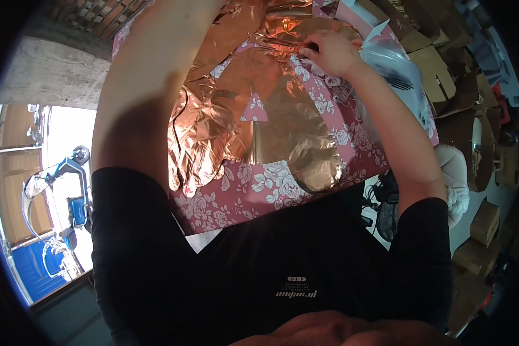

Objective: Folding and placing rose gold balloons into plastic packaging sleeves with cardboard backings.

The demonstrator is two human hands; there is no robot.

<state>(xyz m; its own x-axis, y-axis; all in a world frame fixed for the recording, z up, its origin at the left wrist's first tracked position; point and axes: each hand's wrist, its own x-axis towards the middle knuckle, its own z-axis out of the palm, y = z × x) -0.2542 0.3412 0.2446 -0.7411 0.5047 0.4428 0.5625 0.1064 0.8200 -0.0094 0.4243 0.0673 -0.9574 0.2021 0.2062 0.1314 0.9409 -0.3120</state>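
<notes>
Though crinkled, copper-coloured foil (288, 115) against the right hand (335, 53)

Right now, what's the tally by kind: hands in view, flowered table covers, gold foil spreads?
Right hand: 1 (left hand out of view)
Flowered table cover: 1
Gold foil spread: 1, separate pieces unclear
Total: 3

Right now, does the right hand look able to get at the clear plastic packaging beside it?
Probably yes: the clear plastic packaging lies just right of the right hand with nothing visibly blocking it, though the fingers are at the copper-coloured foil and might need to leave it.
</notes>
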